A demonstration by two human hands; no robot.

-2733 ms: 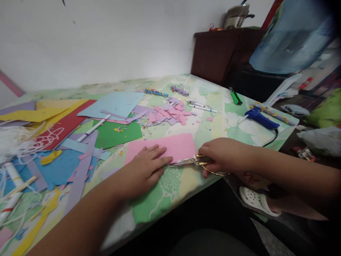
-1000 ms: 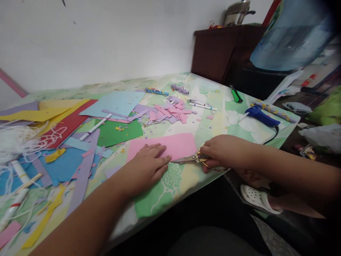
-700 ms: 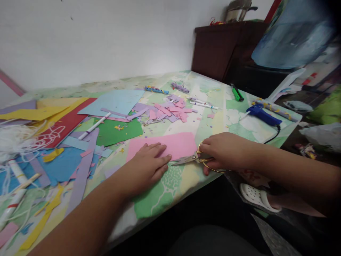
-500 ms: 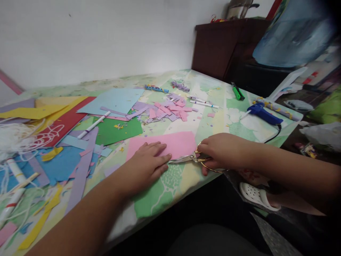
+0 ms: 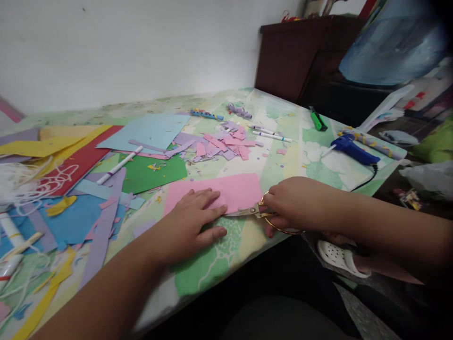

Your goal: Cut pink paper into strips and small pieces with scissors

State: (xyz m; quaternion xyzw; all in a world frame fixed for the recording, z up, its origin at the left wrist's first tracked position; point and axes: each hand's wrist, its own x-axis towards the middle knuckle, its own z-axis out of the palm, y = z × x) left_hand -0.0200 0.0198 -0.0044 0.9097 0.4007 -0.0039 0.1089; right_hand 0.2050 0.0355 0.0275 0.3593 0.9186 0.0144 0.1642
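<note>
From here, the pink sheet (image 5: 244,191) lies on the counter (image 5: 191,278), the left hand (image 5: 196,219) pressing it flat, its grip spread. The right hand's (image 5: 292,203) grip is closed around the handles of the scissors (image 5: 252,210) at the sheet's near edge (green paper (image 5: 159,174) sits just beyond).

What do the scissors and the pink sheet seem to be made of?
Scissors: likely metal throughout, with shiny silvery blades and thin, gold-coloured handle loops that catch the light.
Pink sheet: matte and evenly coloured, so perhaps craft foam or thick paper; the look doesn't settle which.
</note>
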